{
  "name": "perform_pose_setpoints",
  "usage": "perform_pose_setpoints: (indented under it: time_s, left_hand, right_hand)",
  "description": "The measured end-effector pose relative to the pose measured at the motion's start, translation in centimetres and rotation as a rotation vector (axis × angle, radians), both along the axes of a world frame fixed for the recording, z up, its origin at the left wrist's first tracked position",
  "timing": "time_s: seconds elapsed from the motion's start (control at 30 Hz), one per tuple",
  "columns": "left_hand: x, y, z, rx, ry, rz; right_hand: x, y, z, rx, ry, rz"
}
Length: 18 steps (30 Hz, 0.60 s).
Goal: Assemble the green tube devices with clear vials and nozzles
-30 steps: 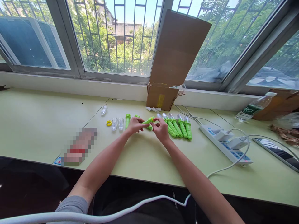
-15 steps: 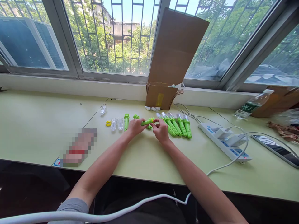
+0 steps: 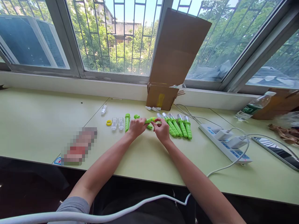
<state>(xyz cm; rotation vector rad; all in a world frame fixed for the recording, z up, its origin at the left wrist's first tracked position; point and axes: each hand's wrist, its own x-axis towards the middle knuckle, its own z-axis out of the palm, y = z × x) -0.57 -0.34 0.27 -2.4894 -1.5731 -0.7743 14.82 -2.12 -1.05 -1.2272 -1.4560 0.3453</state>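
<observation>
My left hand (image 3: 136, 127) is closed round the body of a green plastic tube (image 3: 149, 120), held just above the pale green table (image 3: 42, 124). My right hand (image 3: 162, 130) pinches the tube's right end with thumb and forefinger. Right of my hands lies a row of several finished green tubes with clear caps (image 3: 179, 125). Left of my hands lie another green tube (image 3: 127, 121), two clear caps (image 3: 117, 123) and a yellow ring (image 3: 108, 122).
An open cardboard box (image 3: 161, 95) stands by the window sill. A white power strip (image 3: 224, 142) with plugged chargers and cables lies at the right, beyond it a phone (image 3: 277, 152) and a water bottle (image 3: 254, 106). A blurred packet (image 3: 78, 146) lies front left.
My hands stay together on the green tube; the fingers have shifted slightly on it, and the view has moved a little. Nothing else on the table has moved.
</observation>
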Motion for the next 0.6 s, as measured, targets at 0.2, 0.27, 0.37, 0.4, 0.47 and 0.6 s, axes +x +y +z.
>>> perform_pose_setpoints:
  time_s: [0.2,0.27,0.37,0.4,0.47,0.6]
  left_hand:
    - [-0.07,-0.02,0.21,0.005,0.003,-0.010]
    - [-0.12,-0.01,0.28,-0.010,0.002,-0.013]
    - [-0.26,0.06,0.36,-0.042,-0.003,-0.017]
    - [-0.31,0.09,0.39,-0.054,-0.006,-0.018]
    - [-0.39,0.12,0.47,-0.081,-0.015,-0.015]
    - [-0.45,0.10,0.62,-0.114,-0.052,0.003]
  right_hand:
    - [-0.04,0.16,0.01,0.006,-0.017,-0.003]
    - [-0.03,0.19,-0.03,0.008,-0.019,-0.004]
    - [0.02,0.25,-0.14,0.003,-0.025,-0.003]
    - [0.04,0.29,-0.19,0.000,-0.028,0.002]
    - [0.09,0.39,-0.32,-0.007,-0.034,0.016]
    - [0.22,0.61,-0.57,-0.008,-0.058,0.031]
